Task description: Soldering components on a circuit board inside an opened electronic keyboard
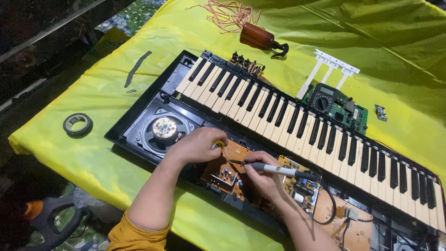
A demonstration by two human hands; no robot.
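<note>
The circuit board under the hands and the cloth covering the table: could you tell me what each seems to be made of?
The circuit board looks like tan, matte phenolic or paper laminate, dull brown where bare and studded with small components, unlike the green board beyond the keys, probably fibreglass. The cloth seems a thin synthetic, perhaps coated fabric: bright yellow, slightly glossy, creased in soft folds. The right hand holds a soldering iron over the tan board.

White-handled soldering iron (274,170), tip on brown circuit board (231,163), inside opened black keyboard (297,135)

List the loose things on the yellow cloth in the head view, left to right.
Tape roll → black strip → wire bundle → brown bottle → white key strip → multimeter → small metal part.
</note>
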